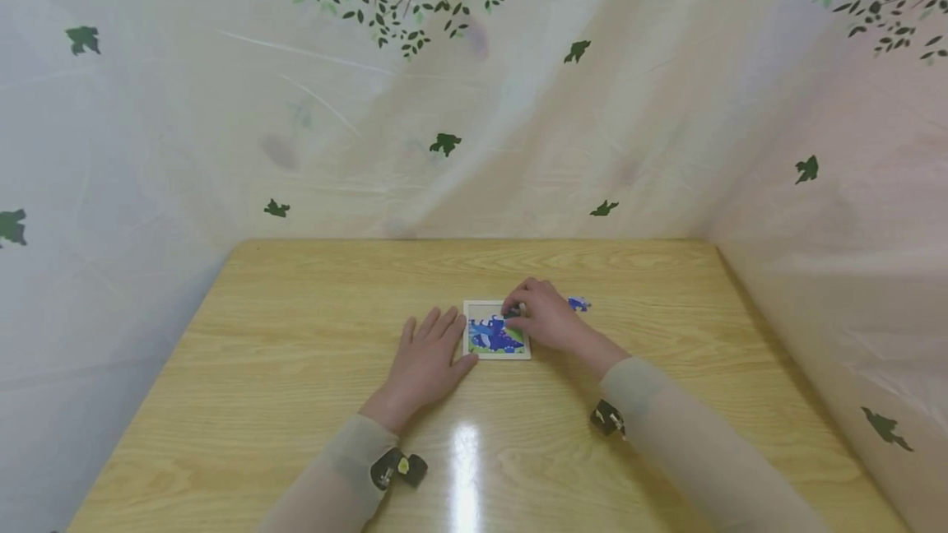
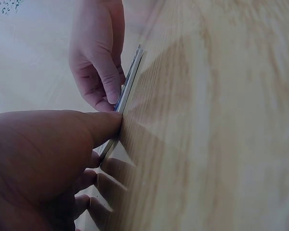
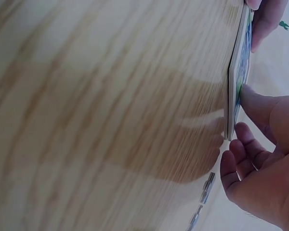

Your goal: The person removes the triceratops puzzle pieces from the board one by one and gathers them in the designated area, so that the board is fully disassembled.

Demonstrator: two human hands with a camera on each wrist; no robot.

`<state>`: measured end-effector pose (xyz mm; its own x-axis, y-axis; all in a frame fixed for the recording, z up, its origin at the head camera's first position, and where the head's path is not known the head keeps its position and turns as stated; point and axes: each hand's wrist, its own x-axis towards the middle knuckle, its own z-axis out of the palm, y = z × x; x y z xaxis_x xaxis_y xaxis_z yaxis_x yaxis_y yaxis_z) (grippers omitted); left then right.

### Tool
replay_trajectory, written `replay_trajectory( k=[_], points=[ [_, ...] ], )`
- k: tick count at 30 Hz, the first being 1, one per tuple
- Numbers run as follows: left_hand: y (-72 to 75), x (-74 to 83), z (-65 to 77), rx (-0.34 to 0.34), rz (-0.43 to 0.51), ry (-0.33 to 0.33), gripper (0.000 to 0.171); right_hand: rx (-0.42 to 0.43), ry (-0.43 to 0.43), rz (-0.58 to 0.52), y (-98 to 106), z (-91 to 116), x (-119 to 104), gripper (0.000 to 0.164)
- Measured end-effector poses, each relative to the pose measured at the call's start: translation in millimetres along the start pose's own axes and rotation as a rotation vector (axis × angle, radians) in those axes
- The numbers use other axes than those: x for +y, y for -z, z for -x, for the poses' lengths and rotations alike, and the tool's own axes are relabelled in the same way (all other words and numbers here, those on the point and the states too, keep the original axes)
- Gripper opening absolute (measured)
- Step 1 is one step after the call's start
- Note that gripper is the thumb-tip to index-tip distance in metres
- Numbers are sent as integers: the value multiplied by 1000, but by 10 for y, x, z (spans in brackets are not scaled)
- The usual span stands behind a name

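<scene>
We see a square, white-framed puzzle board (image 1: 504, 357) which lies flat on the light-brown, wood-grained tabletop (image 1: 333, 286), between the two hands of the person. Inside its frame, a blue and purple puzzle picture (image 1: 489, 339) with some green covers the lower part, while a pale strip of the base is visible along the top.

The left hand (image 1: 427, 356) rests on the tabletop with its fingers straight and spread; they touch the left side of the frame, and the thumb reaches its lower edge. The right hand (image 1: 546, 315) is above the upper right part of the board. Its fingers are bent, and thumb and forefinger pinch a small, dark puzzle piece (image 1: 513, 313), mostly hidden from us.

Just beyond the right hand, we find blue and white loose pieces (image 1: 579, 303) on the tabletop. Behind, there hangs a cream cloth (image 1: 355, 171) with printed green leaves.
</scene>
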<state>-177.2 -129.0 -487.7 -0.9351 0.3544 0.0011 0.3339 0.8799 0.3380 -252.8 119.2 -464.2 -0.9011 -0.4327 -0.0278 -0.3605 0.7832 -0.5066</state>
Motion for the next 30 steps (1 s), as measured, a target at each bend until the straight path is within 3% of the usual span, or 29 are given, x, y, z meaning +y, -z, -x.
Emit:
replay_trajectory(
  k=[30],
  points=[
    [-27,-21,-13,3,4,-7,77,22,-20,0,-41,-27,-30,12]
  ],
)
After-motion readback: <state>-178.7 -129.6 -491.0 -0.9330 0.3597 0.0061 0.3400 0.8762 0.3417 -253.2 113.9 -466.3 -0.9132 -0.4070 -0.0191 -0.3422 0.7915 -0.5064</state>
